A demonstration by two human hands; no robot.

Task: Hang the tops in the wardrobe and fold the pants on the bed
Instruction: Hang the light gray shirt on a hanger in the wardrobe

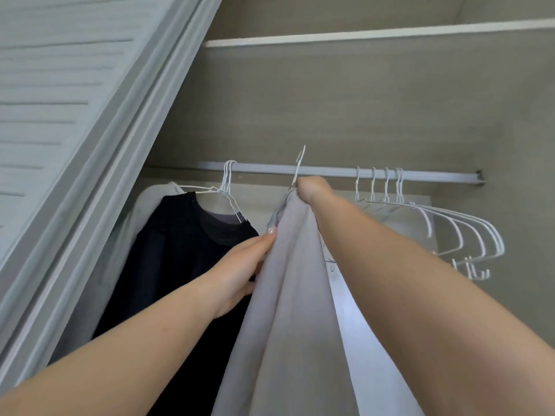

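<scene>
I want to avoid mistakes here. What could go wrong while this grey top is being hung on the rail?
1. The hook of the white hanger stands above the rail, seemingly not yet over it; released now, the grey top may fall.
2. The right hand bunches the fabric at the neck, so the top might slip off.
3. The left hand may brush the black top.

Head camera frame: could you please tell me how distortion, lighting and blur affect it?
Head view: wide-angle lens tilts the louvred door and stretches both forearms; light is soft and even, no glare; the black top loses detail in shadow; slight softness on the left hand; the rail stays fairly crisp.
</scene>
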